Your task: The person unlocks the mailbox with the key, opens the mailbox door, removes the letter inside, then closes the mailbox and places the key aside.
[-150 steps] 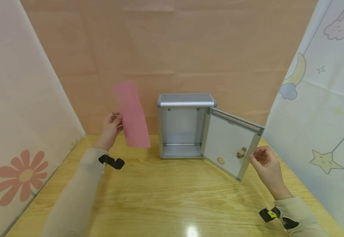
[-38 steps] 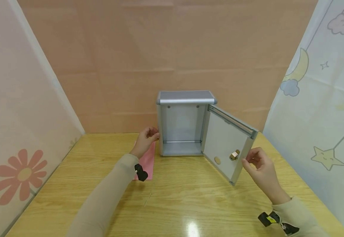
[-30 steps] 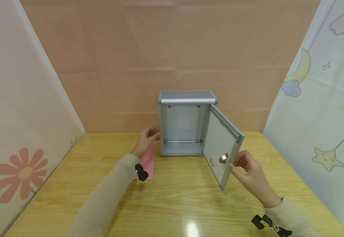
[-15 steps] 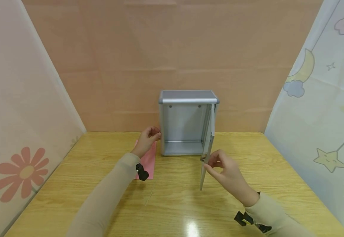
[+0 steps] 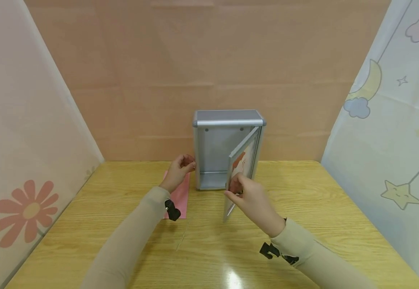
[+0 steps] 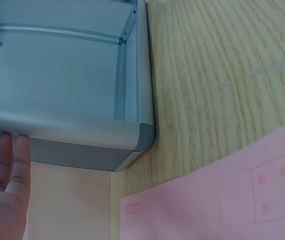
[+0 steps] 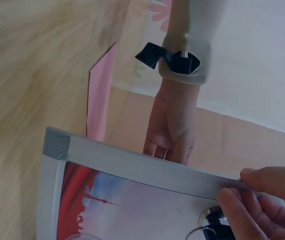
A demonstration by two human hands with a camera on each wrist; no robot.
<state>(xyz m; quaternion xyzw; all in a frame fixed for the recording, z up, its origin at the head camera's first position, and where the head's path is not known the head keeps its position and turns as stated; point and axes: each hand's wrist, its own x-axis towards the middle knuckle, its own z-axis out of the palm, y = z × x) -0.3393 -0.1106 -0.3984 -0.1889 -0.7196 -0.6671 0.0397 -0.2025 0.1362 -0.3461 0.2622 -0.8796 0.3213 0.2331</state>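
Note:
A silver metal mailbox [image 5: 229, 117] stands upright at the back middle of the table, with its front door [image 5: 244, 142] swung partly out on right-side hinges. My left hand [image 5: 177, 173] holds the box's left side; in the left wrist view its fingertips [image 6: 21, 145] lie against the outer wall. Between thumb and fingers my right hand [image 5: 256, 202] pinches the door's free edge. Close to those fingers, the right wrist view has a lock [image 7: 212, 217] with a ring and dark piece on it. Beneath my left wrist a pink envelope [image 5: 181, 197] lies flat, partly hidden by the arm.
The wooden table [image 5: 202, 253] carries the box and envelope. An orange-brown backdrop [image 5: 140, 80] rises close behind the box. Pale printed sheets with a flower [image 5: 30, 210] and a star [image 5: 401, 195] flank the table.
The pink envelope went from my raised left hand to the table, and that hand now holds the mailbox. My right hand has swung the door leftward, from wide open to partly across the front.

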